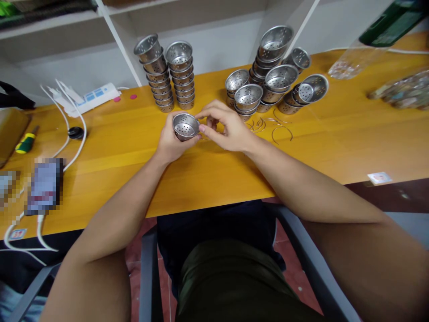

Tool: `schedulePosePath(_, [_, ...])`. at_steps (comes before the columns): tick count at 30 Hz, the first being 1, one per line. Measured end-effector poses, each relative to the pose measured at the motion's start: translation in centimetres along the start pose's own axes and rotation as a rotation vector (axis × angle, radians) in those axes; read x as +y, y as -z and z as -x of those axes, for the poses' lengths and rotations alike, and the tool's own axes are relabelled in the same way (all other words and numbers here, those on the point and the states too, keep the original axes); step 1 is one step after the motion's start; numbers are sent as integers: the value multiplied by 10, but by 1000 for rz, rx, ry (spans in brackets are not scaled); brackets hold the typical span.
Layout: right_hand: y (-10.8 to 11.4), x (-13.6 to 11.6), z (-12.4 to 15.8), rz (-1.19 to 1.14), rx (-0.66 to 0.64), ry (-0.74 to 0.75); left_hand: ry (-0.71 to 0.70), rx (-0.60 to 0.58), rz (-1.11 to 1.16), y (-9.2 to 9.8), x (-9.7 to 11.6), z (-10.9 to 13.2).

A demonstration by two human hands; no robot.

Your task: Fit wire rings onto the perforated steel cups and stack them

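A small perforated steel cup [186, 126] sits tilted in my left hand [170, 142], its open top facing me. The fingers and thumb of that hand wrap round its side. My right hand [226, 125] meets the cup's right rim with curled forefinger and thumb; whether a thin wire lies between them is too small to tell. Just right of my right hand, several thin curved metal wires [282, 134] lie loose on the table. Behind them, more perforated cups [248, 97] are grouped in uneven stacks.
Two tall stacks of cups [181, 74] rise behind my left hand on the wooden table [208, 179]. A white power strip [95, 99], cables, a phone [45, 185] and a screwdriver [27, 142] lie left. A plastic bottle [362, 56] and a clear bag [405, 89] are at right.
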State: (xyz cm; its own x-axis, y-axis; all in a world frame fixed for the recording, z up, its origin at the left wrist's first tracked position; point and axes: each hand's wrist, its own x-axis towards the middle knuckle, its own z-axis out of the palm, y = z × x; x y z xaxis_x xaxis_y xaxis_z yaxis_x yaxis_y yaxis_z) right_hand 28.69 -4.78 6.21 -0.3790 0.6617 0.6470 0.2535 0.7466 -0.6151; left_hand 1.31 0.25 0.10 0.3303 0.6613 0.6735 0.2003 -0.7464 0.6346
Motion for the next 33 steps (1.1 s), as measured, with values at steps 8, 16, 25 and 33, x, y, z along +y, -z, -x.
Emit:
schedulePosePath(8, [-3, -3, 4, 160, -139, 66, -57, 14, 45, -4, -8, -2])
schedulePosePath(16, [-12, -3, 7, 141, -136, 85, -82, -16, 85, -10, -5, -1])
schedulePosePath(25, [-10, 0, 3, 181, -84, 6, -66, -148, -6, -2, 3, -1])
schedulePosePath(33, [92, -5, -13, 392, 414, 14, 108, -101, -77, 11, -7, 1])
